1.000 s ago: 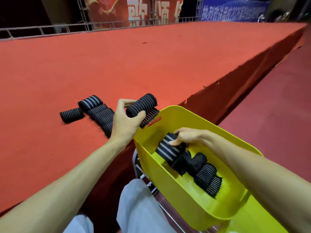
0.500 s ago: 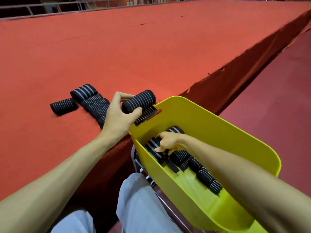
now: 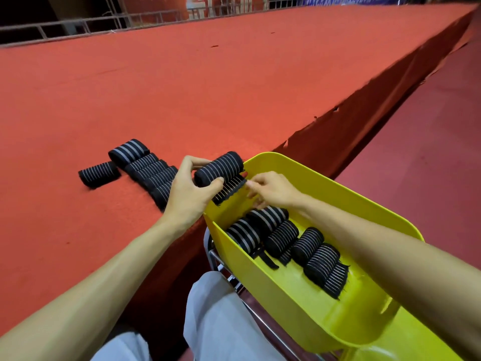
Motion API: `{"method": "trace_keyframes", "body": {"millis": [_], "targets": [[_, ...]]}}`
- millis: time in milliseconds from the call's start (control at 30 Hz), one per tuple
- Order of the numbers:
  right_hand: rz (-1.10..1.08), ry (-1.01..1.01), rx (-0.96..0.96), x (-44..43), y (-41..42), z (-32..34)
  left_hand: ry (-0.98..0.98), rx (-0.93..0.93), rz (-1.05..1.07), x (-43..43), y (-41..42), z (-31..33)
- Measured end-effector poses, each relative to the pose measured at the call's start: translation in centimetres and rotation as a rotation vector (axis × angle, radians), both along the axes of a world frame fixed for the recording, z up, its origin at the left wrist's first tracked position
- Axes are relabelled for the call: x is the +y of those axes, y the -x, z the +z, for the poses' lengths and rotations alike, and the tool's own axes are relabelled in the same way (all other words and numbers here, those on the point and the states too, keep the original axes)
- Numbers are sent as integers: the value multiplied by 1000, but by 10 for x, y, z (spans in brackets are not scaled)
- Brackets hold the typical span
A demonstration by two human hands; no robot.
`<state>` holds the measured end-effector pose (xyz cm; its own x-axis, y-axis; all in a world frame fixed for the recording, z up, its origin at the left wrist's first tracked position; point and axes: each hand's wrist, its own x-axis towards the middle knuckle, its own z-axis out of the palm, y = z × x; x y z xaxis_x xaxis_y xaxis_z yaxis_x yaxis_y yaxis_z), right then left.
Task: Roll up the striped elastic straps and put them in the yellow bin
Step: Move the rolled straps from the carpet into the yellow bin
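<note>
My left hand [image 3: 187, 191] grips a rolled black strap with white stripes [image 3: 220, 168] at the platform edge, just over the near-left rim of the yellow bin [image 3: 325, 183]. A short loose tail [image 3: 230, 188] hangs under that roll. My right hand [image 3: 270, 190] hovers above the bin with fingers loosely curled, its fingertips at the tail's end. Several rolled straps [image 3: 283, 238] lie in a row inside the bin. More rolls [image 3: 153, 175] sit on the red carpet left of my left hand, with one roll [image 3: 99, 174] lying apart.
The red carpeted platform [image 3: 208, 87] stretches far ahead; its torn edge [image 3: 325, 121] drops to a darker red floor on the right. The bin rests on a metal frame [image 3: 221, 259] beside my grey trouser leg [image 3: 216, 316]. A metal railing [image 3: 78, 24] runs along the back.
My right hand left the roll it was placing in the bin and rose to the loose tail of the roll in my left hand. My left hand kept its grip.
</note>
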<state>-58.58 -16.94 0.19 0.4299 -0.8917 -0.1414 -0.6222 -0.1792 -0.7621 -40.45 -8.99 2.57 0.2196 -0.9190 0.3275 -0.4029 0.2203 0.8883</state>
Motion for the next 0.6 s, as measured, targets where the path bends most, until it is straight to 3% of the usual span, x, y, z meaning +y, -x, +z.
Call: {"method": "trace_keyframes", "body": {"millis": [100, 200, 367, 433, 533, 600], "targets": [[33, -357, -563, 2, 12, 30, -2, -8, -23, 2, 7, 4], [135, -333, -716, 10, 23, 45, -6, -18, -65, 4, 17, 7], [91, -327, -691, 21, 43, 38, -96, -92, -210, 8, 29, 8], [79, -325, -607, 25, 54, 32, -198, -207, -327, 6, 27, 5], [98, -283, -343, 29, 69, 17, -283, -450, -460, 6, 28, 5], [136, -278, -88, 29, 73, 2, -266, -516, -470, 6, 29, 6]]}}
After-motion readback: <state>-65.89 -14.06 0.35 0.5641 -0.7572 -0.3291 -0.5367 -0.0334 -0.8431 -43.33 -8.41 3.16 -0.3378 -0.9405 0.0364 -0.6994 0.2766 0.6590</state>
